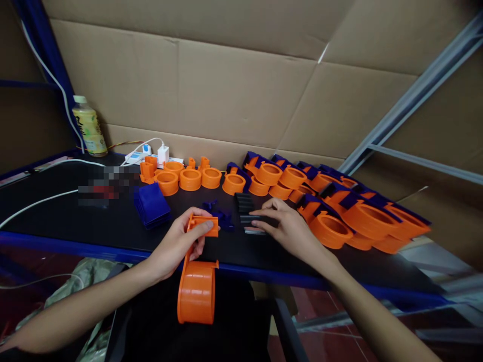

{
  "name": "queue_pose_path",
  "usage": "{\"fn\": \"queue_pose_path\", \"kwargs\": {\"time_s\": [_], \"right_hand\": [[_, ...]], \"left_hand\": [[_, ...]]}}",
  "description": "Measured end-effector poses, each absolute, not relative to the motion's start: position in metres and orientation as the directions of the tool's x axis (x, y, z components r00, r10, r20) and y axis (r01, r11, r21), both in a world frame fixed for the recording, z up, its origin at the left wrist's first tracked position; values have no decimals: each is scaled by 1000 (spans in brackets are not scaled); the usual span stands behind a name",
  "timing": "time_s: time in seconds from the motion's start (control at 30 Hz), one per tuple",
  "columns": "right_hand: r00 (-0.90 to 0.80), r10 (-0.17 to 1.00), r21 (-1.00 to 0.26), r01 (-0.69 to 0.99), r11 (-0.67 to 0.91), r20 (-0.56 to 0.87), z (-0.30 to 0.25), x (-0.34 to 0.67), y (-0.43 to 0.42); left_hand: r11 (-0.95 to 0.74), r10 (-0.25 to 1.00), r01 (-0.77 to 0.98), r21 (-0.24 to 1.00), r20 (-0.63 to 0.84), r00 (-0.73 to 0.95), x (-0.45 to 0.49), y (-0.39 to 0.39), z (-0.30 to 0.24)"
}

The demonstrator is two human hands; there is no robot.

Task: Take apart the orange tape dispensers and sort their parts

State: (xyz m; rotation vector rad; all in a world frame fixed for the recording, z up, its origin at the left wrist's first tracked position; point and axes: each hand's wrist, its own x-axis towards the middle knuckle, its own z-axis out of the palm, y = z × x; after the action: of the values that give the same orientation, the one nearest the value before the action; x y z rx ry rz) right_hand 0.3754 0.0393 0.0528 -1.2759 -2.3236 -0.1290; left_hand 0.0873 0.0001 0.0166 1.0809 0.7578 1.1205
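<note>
Black desk (94, 223): left hand (175, 246) grips orange housing (196, 289) hanging toward six o'clock; right hand (289, 227), flat and open, touches black strips (249, 219) at its nine o'clock.

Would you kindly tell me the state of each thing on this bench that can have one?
left hand: shut on the orange housing
orange housing: held, round end hanging down
right hand: open, fingers resting on the black pieces
black pieces: lying flat
bottle: upright, capped
white charger: plugged into the power strip
blue plates: stacked
orange rings: loose, in a row
</note>
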Motion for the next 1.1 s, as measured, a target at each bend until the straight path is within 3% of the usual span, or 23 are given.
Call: {"fn": "queue_pose_path", "kwargs": {"time_s": [0.13,0.23,0.33,0.43,0.57,0.67,0.77,0.87,0.97,1.1], "right_hand": [[-376,818,-132,872,471,435,43,375,47],[-351,816,-229,841,490,459,54,359,29],[-492,795,-369,708,602,354,73,334,-7],[-637,743,-406,635,657,205,86,305,-44],[-671,727,-364,647,670,145,102,282,-54],[-625,730,-279,675,683,275,124,279,-14],[-526,753,-105,789,606,394,142,278,58],[-474,818,8,866,499,325,146,269,131],[-438,871,32,896,442,222,138,258,178],[-416,882,51,908,415,222,128,249,197]], "left_hand": [[67,954,-351,934,43,298,87,0,17],[80,960,-402,912,37,276,88,-3,20],[41,980,-524,851,69,188,90,-6,22],[-27,989,-633,774,114,98,94,-9,21],[-82,992,-709,701,129,12,94,-9,22],[-90,986,-765,638,165,22,93,-6,22],[-124,965,-770,626,258,54,94,-3,16],[-152,945,-711,687,312,99,95,-2,8],[-156,939,-657,737,318,134,95,-1,5],[-137,930,-644,753,322,178,94,-2,6]]}}
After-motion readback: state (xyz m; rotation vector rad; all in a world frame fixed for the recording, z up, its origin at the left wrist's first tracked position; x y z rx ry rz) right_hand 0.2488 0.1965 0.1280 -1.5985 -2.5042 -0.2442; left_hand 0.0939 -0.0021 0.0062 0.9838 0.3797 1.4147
